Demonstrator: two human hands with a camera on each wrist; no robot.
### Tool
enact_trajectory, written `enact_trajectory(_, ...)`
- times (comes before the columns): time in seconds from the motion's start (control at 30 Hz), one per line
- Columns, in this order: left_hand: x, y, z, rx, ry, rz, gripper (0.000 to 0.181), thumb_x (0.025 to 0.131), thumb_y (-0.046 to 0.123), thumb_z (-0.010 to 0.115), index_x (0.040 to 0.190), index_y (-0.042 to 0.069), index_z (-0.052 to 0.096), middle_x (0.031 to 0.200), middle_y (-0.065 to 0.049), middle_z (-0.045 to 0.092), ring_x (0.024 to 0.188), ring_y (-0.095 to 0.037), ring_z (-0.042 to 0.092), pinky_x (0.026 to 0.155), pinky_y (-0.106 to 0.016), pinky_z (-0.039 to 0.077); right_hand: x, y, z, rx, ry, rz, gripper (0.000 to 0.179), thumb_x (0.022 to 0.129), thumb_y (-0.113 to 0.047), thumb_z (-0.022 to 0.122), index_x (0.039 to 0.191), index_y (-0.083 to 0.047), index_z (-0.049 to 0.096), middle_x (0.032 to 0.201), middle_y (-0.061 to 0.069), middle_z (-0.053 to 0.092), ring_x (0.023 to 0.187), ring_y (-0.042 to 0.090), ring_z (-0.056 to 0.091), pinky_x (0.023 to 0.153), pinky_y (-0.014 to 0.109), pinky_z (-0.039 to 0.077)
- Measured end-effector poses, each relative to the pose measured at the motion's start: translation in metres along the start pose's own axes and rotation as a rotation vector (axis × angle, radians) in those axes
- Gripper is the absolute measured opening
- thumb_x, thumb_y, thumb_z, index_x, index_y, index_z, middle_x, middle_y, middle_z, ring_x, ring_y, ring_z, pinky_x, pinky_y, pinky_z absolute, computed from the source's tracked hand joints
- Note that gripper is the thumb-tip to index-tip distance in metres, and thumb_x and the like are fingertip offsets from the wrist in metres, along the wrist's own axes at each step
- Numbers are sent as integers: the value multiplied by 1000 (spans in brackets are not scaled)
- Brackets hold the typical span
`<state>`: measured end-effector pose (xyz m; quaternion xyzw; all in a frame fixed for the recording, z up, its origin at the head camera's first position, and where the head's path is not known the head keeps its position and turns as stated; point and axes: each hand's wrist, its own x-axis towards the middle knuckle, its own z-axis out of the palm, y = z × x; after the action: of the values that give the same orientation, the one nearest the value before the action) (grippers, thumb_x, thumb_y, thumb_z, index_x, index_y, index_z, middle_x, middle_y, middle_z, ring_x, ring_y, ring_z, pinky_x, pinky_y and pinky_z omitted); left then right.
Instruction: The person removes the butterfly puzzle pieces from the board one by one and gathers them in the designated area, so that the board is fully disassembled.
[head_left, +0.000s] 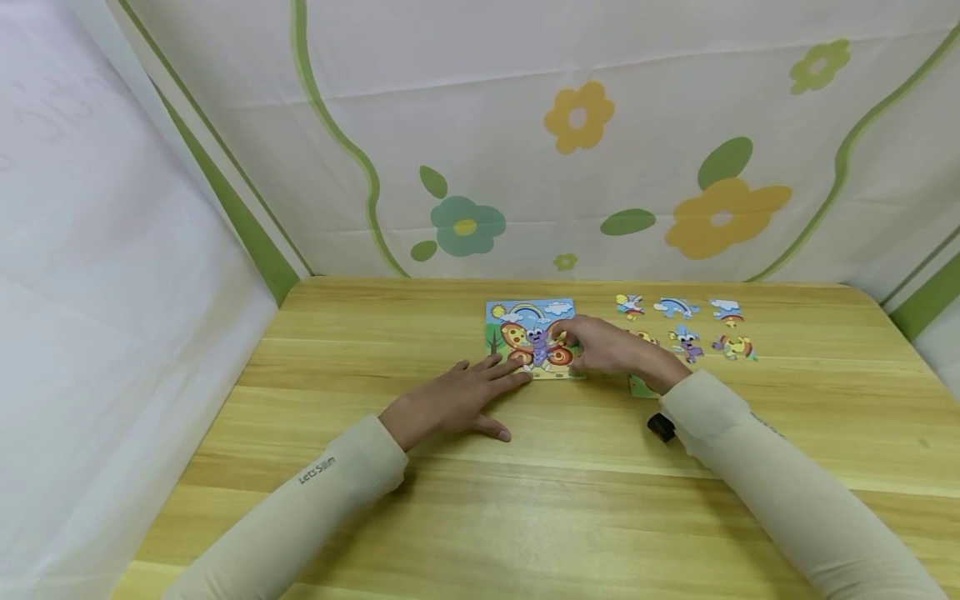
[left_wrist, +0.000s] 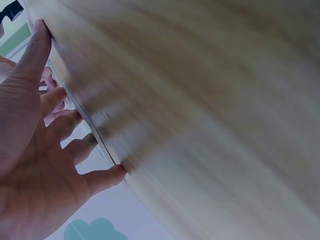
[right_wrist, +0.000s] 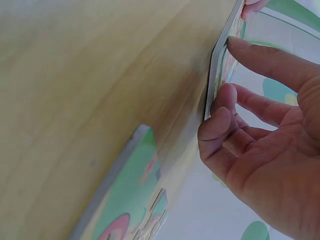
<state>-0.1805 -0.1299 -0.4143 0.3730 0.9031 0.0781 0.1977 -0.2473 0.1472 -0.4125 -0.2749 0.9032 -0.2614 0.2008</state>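
A flat butterfly puzzle board [head_left: 536,374] lies on the wooden table, showing a purple butterfly, a rainbow and a sun. My left hand [head_left: 457,400] is spread out, with fingertips resting on the board's lower left edge and the thumb apart on the table. At the board's right side, my right hand [head_left: 607,346] touches it with bent fingers; its thumb [right_wrist: 265,57] meets the board near a corner. Whether something is pinched there is hidden. To the right lie several loose puzzle pieces [head_left: 677,308], some partly covered by my right forearm.
A small black object [head_left: 662,427] sits by my right sleeve. A green-printed puzzle part [right_wrist: 130,185] with a thick edge lies near the right hand. Behind the table [head_left: 540,517] hangs a white flowered curtain [head_left: 517,142], with more white cloth [head_left: 90,333] at the left.
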Motion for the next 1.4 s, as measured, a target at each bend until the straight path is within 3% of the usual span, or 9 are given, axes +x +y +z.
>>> enact_trajectory(0.3,0,1,0,-10,-3,-4,90,96,59,65,169,28,23,178,4,13,164,-33,12,126,-66,25,-1,0,1,13,15,-3,47,88,4,73,134,1,63,130,27,59,113,36,62,90,45,55)
enact_trajectory(0.67,-1,1,-1,-7,-6,-5,90,97,59,65,169,27,22,178,4,12,164,-33,11,126,-66,25,0,0,1,0,13,3,49,88,5,71,136,-3,63,131,25,60,119,38,61,94,49,56)
enact_trajectory(1.07,0,1,-1,-10,-15,-12,91,96,60,65,169,28,21,178,4,11,165,-32,9,127,-65,23,3,-1,-3,-12,-5,-17,53,85,6,74,137,4,64,117,21,63,90,23,58,82,39,53)
enact_trajectory(1.4,0,-1,0,-2,-10,-3,91,97,61,63,169,28,21,178,4,10,165,-32,8,127,-64,24,5,-3,-4,-81,2,-46,50,83,5,74,133,3,67,107,14,63,90,23,53,79,37,49)
